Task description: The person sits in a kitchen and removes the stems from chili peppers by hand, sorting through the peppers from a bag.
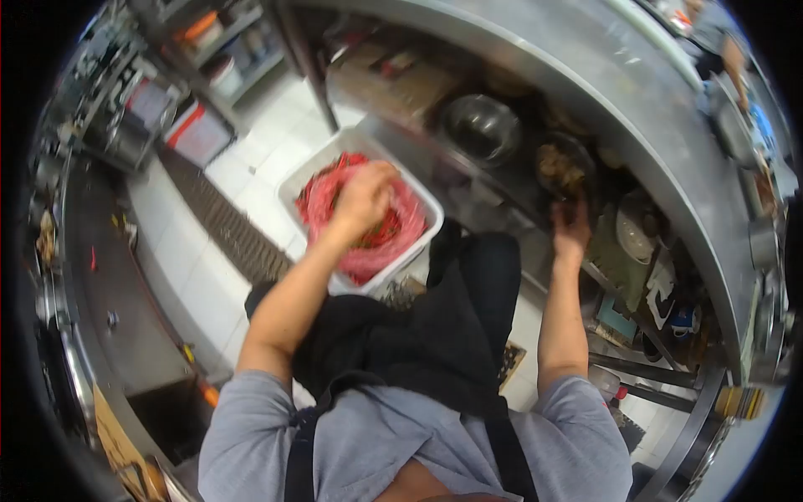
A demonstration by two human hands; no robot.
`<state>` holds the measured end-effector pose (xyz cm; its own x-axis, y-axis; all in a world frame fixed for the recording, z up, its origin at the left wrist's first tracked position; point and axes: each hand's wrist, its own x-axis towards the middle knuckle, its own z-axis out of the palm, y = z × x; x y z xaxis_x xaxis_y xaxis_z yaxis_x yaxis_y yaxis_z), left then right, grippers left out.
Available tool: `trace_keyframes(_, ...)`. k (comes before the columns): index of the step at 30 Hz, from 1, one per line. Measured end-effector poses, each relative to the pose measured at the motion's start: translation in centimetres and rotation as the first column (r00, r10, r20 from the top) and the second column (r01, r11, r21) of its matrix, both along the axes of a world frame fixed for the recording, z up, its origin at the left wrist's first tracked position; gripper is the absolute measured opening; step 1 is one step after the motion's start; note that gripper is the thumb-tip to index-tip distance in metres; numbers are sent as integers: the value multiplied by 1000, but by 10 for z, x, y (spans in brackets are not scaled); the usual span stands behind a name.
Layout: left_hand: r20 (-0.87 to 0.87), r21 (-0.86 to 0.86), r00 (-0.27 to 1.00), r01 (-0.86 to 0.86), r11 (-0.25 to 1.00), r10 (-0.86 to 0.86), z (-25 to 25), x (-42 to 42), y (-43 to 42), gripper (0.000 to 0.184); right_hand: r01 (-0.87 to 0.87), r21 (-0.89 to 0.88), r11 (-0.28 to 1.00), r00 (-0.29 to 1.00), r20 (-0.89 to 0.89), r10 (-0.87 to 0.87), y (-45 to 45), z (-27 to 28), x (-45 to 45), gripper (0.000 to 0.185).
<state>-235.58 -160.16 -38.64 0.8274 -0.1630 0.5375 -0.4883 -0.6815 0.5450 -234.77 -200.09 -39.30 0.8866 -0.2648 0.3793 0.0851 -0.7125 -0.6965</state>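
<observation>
A white plastic tub (431, 219) on the floor holds a pink-red bag (322, 199) with red chili peppers (389, 227) in its mouth. Over the middle of the bag is my left hand (365, 199), fingers curled; what they grip, if anything, is hidden. Off to the right, my right hand (571, 227) reaches onto the shelf under the counter. Its fingers are at the near edge of a dark bowl (592, 159) with brown dried-looking pieces (560, 167) inside, and they seem to grip that edge.
A shiny metal bowl (483, 128) stands on the same shelf, left of the dark bowl, and a pale colander-like basket (637, 227) is to the right. The steel counter (577, 63) overhangs the shelf. A floor drain grate (222, 213) runs along the left.
</observation>
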Motion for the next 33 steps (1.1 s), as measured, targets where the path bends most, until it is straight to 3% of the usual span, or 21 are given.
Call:
trace_keyframes(2,-120,-69,985,-133,989,124,-12,-8,55,27,69,288,955,991,93,-100,17,5,-10,46)
trace_keyframes(4,-160,-126,959,-255,959,234,-14,-14,95,25,-13,361,933,997,75,-15,52,19,-24,44)
trace_keyframes(6,-403,-84,852,-398,913,335,-11,-21,124,25,-146,479,866,989,104,109,99,34,-33,39)
trace_keyframes(7,-417,-85,840,-417,905,348,-19,-29,130,25,-214,486,847,975,58,213,119,37,-33,31)
trace_keyframes(9,-466,-47,831,-364,930,302,-35,-33,132,25,-439,370,818,881,0,473,158,29,-22,24)
trace_keyframes(10,-512,-156,828,-353,923,230,-48,-37,127,25,-562,214,799,809,-62,585,178,26,-17,23)
trace_keyframes(11,-520,-172,824,-359,918,225,-59,-39,124,25,-674,58,737,725,-143,674,199,23,-10,23)
trace_keyframes(12,-478,-129,854,-300,945,206,-61,-41,118,25,-733,8,680,661,-228,715,216,14,-3,24)
trace_keyframes(13,-437,-86,880,-247,965,186,-55,-40,110,25,-791,-33,611,588,-318,744,232,1,4,25)
trace_keyframes(15,-382,-109,910,-217,970,160,-40,-28,105,22,-812,-185,554,580,-357,732,264,-21,17,23)
trace_keyframes(17,-306,-77,943,-158,984,128,-30,-14,109,22,-829,-200,523,559,-341,756,291,-39,28,24)
trace_keyframes(19,-349,-115,923,-213,970,162,-28,-9,117,22,-801,-322,506,599,-423,680,313,-55,35,25)
trace_keyframes(21,-273,-72,920,-313,947,283,-30,-3,124,23,-832,-286,475,553,-492,672,322,-69,45,23)
trace_keyframes(23,-264,-54,913,-335,941,310,-28,-3,128,23,-866,-125,483,486,-436,758,323,-72,53,21)
trace_keyframes(24,-250,-61,919,-330,942,306,-28,-4,128,24,-829,-30,559,493,-513,703,327,-47,48,18)
trace_keyframes(25,-238,-67,925,-320,945,297,-29,-4,128,25,-832,-28,555,487,-517,704,325,-36,48,18)
trace_keyframes(26,-387,-111,900,-263,958,202,-30,-3,128,30,-757,250,603,420,-520,743,317,-28,50,16)
trace_keyframes(27,-391,-113,899,-260,959,198,-33,-4,124,30,-614,506,606,363,-501,786,310,-20,50,15)
trace_keyframes(28,-488,-211,872,-149,966,28,-35,-6,118,35,-558,590,583,370,-452,812,305,-10,48,15)
trace_keyframes(30,-593,-378,762,22,926,-260,-44,-9,101,47,-518,639,568,379,-424,822,291,-16,45,16)
trace_keyframes(33,-624,-489,689,21,872,-367,-61,-13,74,41,-458,718,524,393,-366,844,283,-30,36,17)
